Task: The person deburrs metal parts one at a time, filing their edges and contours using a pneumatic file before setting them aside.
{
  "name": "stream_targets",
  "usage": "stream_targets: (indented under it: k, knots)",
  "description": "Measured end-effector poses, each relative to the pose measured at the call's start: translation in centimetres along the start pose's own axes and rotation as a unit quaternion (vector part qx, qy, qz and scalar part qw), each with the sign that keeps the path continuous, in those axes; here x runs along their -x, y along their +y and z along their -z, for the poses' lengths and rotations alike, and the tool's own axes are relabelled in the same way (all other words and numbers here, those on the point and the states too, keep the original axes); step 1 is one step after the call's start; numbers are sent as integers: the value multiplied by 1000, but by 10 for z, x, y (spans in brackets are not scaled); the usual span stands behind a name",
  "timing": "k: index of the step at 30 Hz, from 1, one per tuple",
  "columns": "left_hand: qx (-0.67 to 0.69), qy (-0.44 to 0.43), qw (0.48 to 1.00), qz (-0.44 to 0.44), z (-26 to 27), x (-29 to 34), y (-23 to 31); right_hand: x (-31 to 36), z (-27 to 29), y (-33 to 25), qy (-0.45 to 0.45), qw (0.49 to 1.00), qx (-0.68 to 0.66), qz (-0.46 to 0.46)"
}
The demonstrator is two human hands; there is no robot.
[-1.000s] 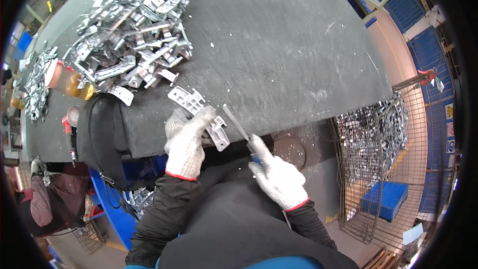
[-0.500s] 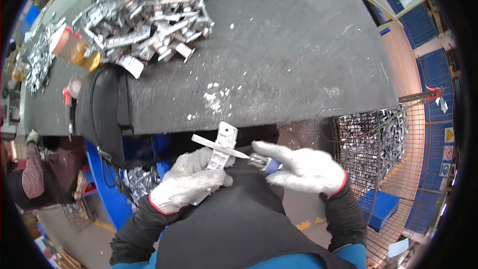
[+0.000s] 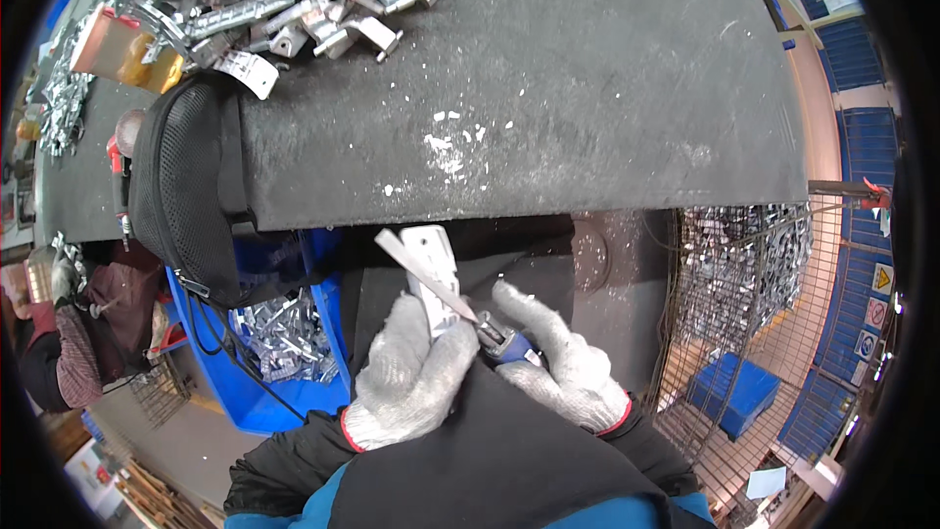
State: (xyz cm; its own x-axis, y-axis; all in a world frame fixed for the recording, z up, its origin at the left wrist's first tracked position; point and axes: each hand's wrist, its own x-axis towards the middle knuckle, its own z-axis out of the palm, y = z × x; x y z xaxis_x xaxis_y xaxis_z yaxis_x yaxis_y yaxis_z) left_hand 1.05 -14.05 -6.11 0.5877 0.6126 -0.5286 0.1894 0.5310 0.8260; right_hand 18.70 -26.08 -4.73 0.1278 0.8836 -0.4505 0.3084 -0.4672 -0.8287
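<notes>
My left hand (image 3: 411, 372), in a whitish knit glove with a red cuff edge, grips a pale grey metal bracket (image 3: 441, 255) upright above my dark apron. My right hand (image 3: 566, 367), gloved alike, is closed round a blue-handled file tool (image 3: 515, 347) with a metal collar. Its long flat blade slants across the bracket's face, pointing up and left. Whether blade and bracket touch cannot be made out. The right thumb and forefinger side stands away from the handle. My left fingers cover the bracket's lower end.
On the dark worktable (image 3: 607, 137) lie a heap of metal parts (image 3: 294, 10), white flakes and a red-and-black tool (image 3: 119, 171). A black mesh-sided padded thing (image 3: 186, 186) overhangs the table edge. Left below is a blue bin (image 3: 338, 343); a wire cage (image 3: 666, 333) stands right. Someone (image 3: 83, 323) is at far left.
The view has shifted. My right hand has come closer to my left hand. The blade now crosses the bracket more steeply, and the bracket has tilted a little.
</notes>
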Motion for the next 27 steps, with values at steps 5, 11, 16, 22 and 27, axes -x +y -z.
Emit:
stream_targets:
  k: [5, 11, 16, 22, 27]
  knots:
    - [22, -32, 999, -1, 1, -20, -3, -8, 7, 10, -42, 954, -287, -72]
    - [92, 0, 995, 33, -8, -18, -3, -13, 6, 21, -9, 887, -459, -45]
    - [34, -5, 997, 68, 5, -26, 8, 4, 19, 9, 66, 986, -155, -10]
    - [167, -5, 986, 9, -7, -26, 7, 12, 25, -23, 64, 996, 57, -23]
    - [187, -53, 981, -20, 1, -31, 1, 10, 20, -35, 36, 988, 134, -71]
